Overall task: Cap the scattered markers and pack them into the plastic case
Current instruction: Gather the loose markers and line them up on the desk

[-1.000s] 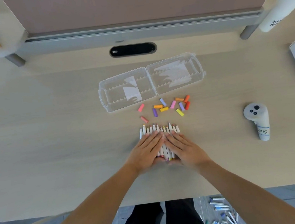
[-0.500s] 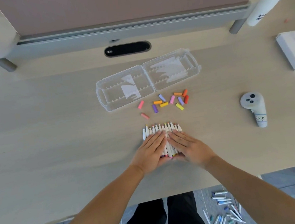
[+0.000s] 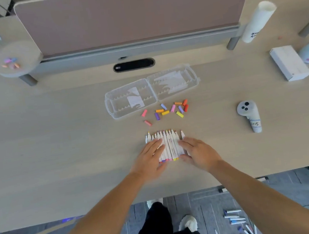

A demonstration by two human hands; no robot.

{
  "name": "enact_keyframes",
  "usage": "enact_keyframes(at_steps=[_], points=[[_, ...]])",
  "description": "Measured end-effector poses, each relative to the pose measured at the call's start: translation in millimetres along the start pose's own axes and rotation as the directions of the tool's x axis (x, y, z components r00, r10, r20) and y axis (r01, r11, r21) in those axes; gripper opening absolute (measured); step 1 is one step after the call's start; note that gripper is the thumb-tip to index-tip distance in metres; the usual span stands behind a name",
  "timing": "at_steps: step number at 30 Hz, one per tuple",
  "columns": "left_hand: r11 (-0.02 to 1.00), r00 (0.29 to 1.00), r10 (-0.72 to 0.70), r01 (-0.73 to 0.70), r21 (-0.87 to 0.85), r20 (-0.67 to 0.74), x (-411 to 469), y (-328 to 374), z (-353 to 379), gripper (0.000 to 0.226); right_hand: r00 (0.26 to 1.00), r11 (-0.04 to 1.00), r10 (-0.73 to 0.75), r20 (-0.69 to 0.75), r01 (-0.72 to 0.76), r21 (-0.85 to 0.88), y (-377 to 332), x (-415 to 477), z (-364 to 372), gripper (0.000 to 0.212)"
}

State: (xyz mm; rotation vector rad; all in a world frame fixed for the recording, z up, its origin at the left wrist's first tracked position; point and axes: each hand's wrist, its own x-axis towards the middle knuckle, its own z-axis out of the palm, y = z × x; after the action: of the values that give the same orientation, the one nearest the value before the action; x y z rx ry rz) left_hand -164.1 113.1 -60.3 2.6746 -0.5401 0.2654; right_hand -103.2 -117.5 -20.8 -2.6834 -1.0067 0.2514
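Observation:
A row of several uncapped white markers (image 3: 169, 144) lies side by side on the desk, tips pointing away from me. My left hand (image 3: 150, 159) rests flat on the row's left side, and my right hand (image 3: 197, 153) lies flat against its right side, fingers spread. Neither hand grips anything. Several loose coloured caps (image 3: 165, 110) lie scattered just beyond the markers. Behind the caps, the clear plastic case (image 3: 152, 93) lies open, both halves flat and empty.
A white controller (image 3: 249, 114) lies to the right. A white box (image 3: 289, 63) and a paper roll (image 3: 257, 21) are at the far right. A round stand (image 3: 16, 59) with small caps is at the far left. More markers (image 3: 237, 224) lie on the floor.
My hands have moved apart from the middle of the marker row to its two sides, uncovering the centre markers. The camera has pulled back.

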Motion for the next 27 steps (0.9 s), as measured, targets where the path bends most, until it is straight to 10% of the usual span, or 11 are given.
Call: enact_keyframes(at_steps=[6,12,19,27], points=[[0.886,0.874,-0.450,0.462,-0.030,0.183,0.2,32.0,-57.9,0.024,0.970,0.948,0.244,0.016,-0.242,0.204,-6.4,-23.4,-51.3,0.016],[0.828,0.827,-0.543,0.556,-0.066,0.147,2.6,61.1,-74.9,0.022,0.919,0.839,0.391,-0.044,-0.336,0.429,-2.3,-44.2,-56.2,0.014],[0.935,0.938,-0.345,0.347,-0.065,0.044,-3.7,35.7,-6.5,0.031,0.943,0.931,0.271,0.194,-0.308,0.197,8.4,-27.9,15.8,0.057],[0.992,0.961,0.126,-0.124,0.024,-0.245,0.5,-2.9,50.9,0.053,0.994,0.981,0.087,-0.067,-0.073,0.182,28.3,-15.8,51.3,0.056]])
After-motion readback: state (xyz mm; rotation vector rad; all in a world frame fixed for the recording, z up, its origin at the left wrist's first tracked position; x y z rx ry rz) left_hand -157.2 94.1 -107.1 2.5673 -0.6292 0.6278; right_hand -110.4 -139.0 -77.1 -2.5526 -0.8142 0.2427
